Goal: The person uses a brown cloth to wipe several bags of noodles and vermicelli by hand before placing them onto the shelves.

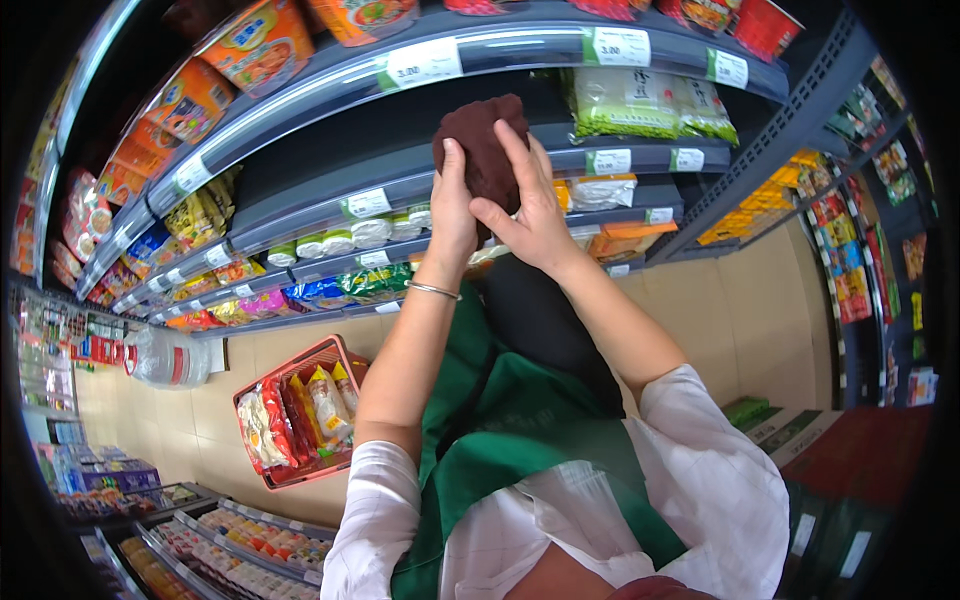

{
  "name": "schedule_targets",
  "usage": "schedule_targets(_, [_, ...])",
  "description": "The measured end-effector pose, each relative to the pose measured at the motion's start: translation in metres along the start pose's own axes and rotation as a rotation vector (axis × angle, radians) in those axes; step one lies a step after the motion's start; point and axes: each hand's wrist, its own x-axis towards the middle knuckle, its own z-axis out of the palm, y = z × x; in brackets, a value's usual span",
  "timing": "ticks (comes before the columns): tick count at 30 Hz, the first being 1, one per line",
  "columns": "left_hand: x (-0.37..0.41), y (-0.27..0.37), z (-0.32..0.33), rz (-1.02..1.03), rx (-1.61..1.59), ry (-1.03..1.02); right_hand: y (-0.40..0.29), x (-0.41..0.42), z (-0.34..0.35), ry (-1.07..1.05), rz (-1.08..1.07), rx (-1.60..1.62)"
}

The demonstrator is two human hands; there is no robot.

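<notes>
A folded or bunched dark maroon cloth (486,142) is between my two hands, in front of a dark store shelf (322,157). My left hand (454,202) presses against the cloth's left side, with a thin metal bangle (433,290) on the wrist. Lying over its right side is my right hand (529,206), fingers extended and thumb reaching across the lower part. To the right on the shelf lie clear and green plastic packs (626,105). White and green rolled packs (337,241) sit in a row one level below.
A red shopping basket (298,480) holding several bagged goods stands on the tiled floor at lower left. Near it is a large clear plastic bottle (176,358). Cup noodles (259,49) line the upper shelf. A perforated shelf upright (757,142) rises at right, and stacked boxes (795,442) stand at lower right.
</notes>
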Motion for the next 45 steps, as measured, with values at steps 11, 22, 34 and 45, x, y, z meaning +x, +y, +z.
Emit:
schedule_targets(11, [-0.014,-0.042,0.006,-0.093,0.903,-0.372,0.069,-0.103,-0.087,0.862,0.786,0.715])
schedule_targets(22, [0.028,-0.078,0.05,0.105,0.698,-0.197,0.265,-0.136,-0.175,-0.004,0.89,-0.704])
schedule_targets(34, [0.11,-0.091,0.072,0.273,1.197,0.113,0.116,0.012,-0.174,0.275,0.252,-0.837])
schedule_targets(45, [0.112,-0.084,0.074,0.112,0.64,0.075,0.128,0.024,-0.16,0.367,0.408,-0.21])
